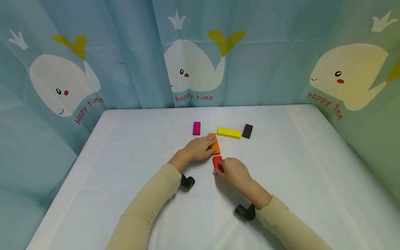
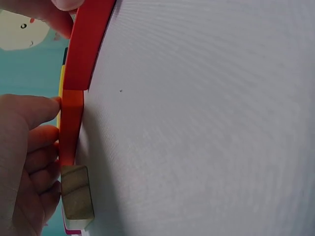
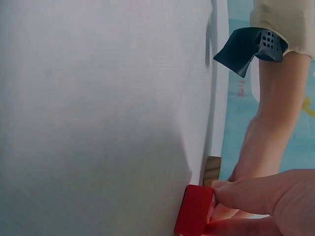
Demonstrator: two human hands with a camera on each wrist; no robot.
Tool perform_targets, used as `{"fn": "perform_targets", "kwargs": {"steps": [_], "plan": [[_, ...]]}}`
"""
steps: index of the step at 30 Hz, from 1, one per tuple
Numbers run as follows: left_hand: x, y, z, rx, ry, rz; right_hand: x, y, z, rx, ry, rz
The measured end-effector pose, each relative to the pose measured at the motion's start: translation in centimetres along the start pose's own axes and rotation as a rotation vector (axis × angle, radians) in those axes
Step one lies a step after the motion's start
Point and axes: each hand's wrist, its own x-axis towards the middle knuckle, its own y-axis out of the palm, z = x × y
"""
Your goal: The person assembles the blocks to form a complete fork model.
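Right hand (image 1: 235,172) pinching the red block (image 1: 217,160) between thumb and fingers, nearly closed around it! Left hand (image 1: 198,148) is on the orange block (image 1: 216,143), thumb and fingers part-way spread, fingertips touching it from the left; whether they squeeze it at all, I cannot tell. Red sits on the person's side of orange, the two almost in line, just a sliver of table (image 1: 281,166) between them. Down by the left hand's fingers, a block with a bare-wood end (image 2: 77,194) shows in both wrist views. Beyond the hands, it's magenta block (image 1: 196,128) over on the left, yellow block (image 1: 229,133) lying lengthwise right of orange, and dark block (image 1: 247,131) tilted just beside yellow's right end. Black mounts (image 1: 246,212) poke from both beige sleeves (image 1: 290,222), and a whale-print curtain (image 1: 131,69) hangs behind.
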Motion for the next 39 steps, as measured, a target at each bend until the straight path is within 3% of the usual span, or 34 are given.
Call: {"fn": "perform_targets", "kwargs": {"steps": [31, 39], "plan": [[-1.4, 0.4, -0.5, -0.033, 0.036, 0.003, -1.5, 0.1, 1.1, -0.007, -0.044, -0.036], [-1.8, 0.4, -0.7, -0.033, 0.038, 0.015, -1.6, 0.1, 1.4, 0.009, -0.039, -0.01]]}}
